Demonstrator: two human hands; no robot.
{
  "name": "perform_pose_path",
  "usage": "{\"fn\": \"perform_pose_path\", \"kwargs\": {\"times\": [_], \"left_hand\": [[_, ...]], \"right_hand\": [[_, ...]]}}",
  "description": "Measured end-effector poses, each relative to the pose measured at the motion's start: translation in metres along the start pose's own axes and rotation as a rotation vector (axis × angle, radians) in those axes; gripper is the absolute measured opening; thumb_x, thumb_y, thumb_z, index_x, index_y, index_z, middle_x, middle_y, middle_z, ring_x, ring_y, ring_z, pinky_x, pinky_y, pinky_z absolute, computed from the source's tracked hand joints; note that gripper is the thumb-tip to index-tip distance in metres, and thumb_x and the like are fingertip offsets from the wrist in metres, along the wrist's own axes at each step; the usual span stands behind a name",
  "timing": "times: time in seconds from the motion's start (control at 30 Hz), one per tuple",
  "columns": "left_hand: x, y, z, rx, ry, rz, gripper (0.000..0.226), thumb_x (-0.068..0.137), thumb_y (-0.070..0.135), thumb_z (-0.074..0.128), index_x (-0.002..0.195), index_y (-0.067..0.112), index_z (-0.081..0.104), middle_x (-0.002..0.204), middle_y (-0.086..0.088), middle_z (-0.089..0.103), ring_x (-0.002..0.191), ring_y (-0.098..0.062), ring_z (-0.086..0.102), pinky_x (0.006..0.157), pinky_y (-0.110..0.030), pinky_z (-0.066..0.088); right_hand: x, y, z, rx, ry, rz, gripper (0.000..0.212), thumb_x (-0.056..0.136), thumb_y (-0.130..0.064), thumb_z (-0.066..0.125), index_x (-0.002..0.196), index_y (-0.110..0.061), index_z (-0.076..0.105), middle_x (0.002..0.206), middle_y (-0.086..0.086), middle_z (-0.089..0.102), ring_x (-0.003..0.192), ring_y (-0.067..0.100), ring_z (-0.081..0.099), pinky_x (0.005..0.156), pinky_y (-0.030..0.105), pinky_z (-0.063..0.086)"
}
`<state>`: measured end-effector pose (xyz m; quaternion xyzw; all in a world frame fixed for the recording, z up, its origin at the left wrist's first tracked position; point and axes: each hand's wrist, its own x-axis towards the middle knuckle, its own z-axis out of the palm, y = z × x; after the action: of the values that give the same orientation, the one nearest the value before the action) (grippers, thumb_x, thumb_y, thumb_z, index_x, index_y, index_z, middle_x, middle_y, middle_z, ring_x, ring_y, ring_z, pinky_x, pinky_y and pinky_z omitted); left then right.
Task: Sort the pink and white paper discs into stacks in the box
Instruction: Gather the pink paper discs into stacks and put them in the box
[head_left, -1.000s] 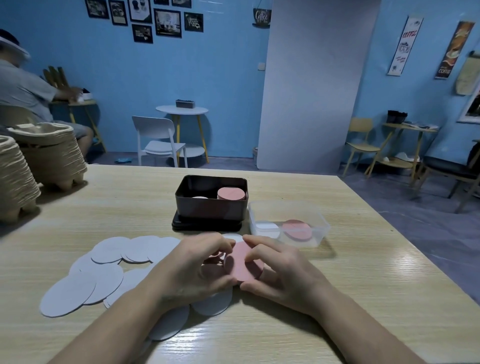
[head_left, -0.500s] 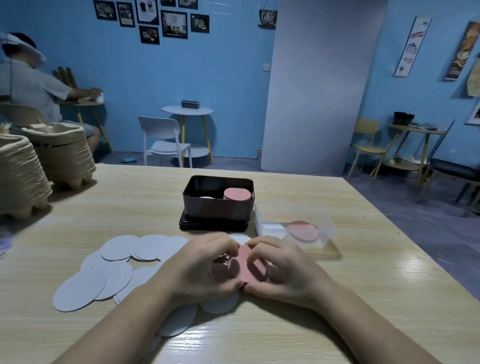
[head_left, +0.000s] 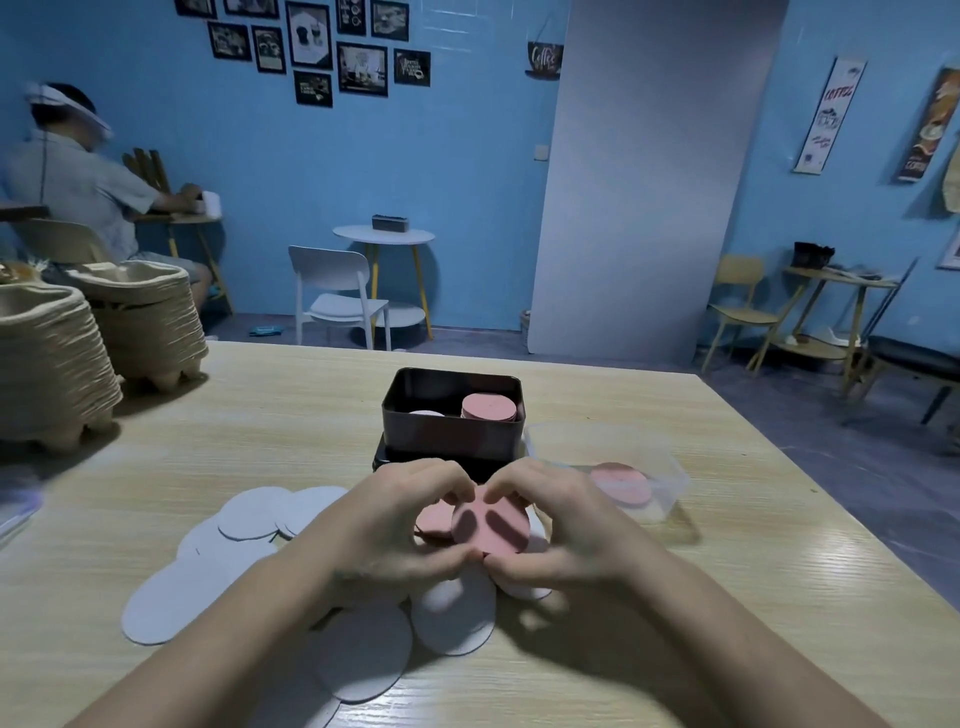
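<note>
I logged both grips first: left hand (head_left: 395, 525) and right hand (head_left: 566, 530), fingers curled, together pinched a few pink discs (head_left: 491, 525) by their edges. Under and left of them, white discs (head_left: 249, 519) lay fanned on the table (head_left: 727, 571). Just behind stood the dark box (head_left: 452, 441), pink stack (head_left: 488, 408) right, white stack (head_left: 426, 414) left, with a clear tub (head_left: 670, 478) beside it.

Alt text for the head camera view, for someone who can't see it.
The left hand and right hand pinch pink discs over scattered white discs on a wooden table; a dark box behind holds a pink stack.
</note>
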<state>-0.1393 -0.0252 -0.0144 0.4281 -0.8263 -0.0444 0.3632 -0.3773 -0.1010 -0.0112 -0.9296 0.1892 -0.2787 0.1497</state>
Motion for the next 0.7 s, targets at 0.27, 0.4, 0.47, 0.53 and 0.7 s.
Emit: {"fn": "perform_pose_path", "kwargs": {"times": [0.27,0.4,0.47,0.53,0.7], "left_hand": [[-0.012,-0.038,-0.024,0.113,0.098,-0.065,0.029,0.093,0.043,0.064,0.106,0.017,0.068,0.098,0.012,0.068,0.090,-0.007,0.065,0.076,-0.035,0.055],[-0.020,-0.046,-0.017,0.144,0.127,-0.091,0.022,0.093,0.041,0.062,0.101,0.020,0.065,0.094,0.014,0.065,0.087,-0.009,0.064,0.074,-0.036,0.054],[-0.020,-0.046,-0.015,0.150,0.128,-0.099,0.022,0.093,0.040,0.061,0.100,0.020,0.065,0.094,0.014,0.065,0.087,-0.009,0.063,0.075,-0.034,0.052],[-0.020,-0.046,-0.014,0.156,0.121,-0.105,0.020,0.093,0.039,0.061,0.100,0.020,0.064,0.094,0.014,0.064,0.087,-0.010,0.062,0.075,-0.034,0.051],[-0.022,-0.048,-0.012,0.143,0.103,-0.110,0.017,0.094,0.041,0.060,0.099,0.024,0.061,0.092,0.019,0.059,0.086,-0.005,0.057,0.074,-0.034,0.051]], "right_hand": [[0.037,0.015,-0.020,-0.050,0.081,0.007,0.041,0.082,-0.050,0.078,0.106,-0.019,0.066,0.100,0.002,0.066,0.093,0.024,0.062,0.081,0.046,0.052],[0.069,0.029,-0.029,-0.070,0.146,0.070,0.041,0.080,-0.054,0.074,0.098,-0.018,0.066,0.093,0.000,0.067,0.088,0.024,0.061,0.080,0.047,0.052],[0.085,0.037,-0.033,-0.089,0.156,0.125,0.041,0.078,-0.057,0.071,0.094,-0.020,0.065,0.089,-0.001,0.066,0.086,0.024,0.061,0.081,0.047,0.053],[0.099,0.043,-0.035,-0.119,0.147,0.201,0.040,0.075,-0.061,0.072,0.090,-0.025,0.062,0.087,-0.004,0.065,0.083,0.020,0.060,0.081,0.045,0.053],[0.122,0.058,-0.036,-0.246,0.042,0.387,0.037,0.075,-0.055,0.084,0.079,-0.027,0.060,0.078,-0.011,0.060,0.077,0.013,0.057,0.070,0.035,0.049]]}}
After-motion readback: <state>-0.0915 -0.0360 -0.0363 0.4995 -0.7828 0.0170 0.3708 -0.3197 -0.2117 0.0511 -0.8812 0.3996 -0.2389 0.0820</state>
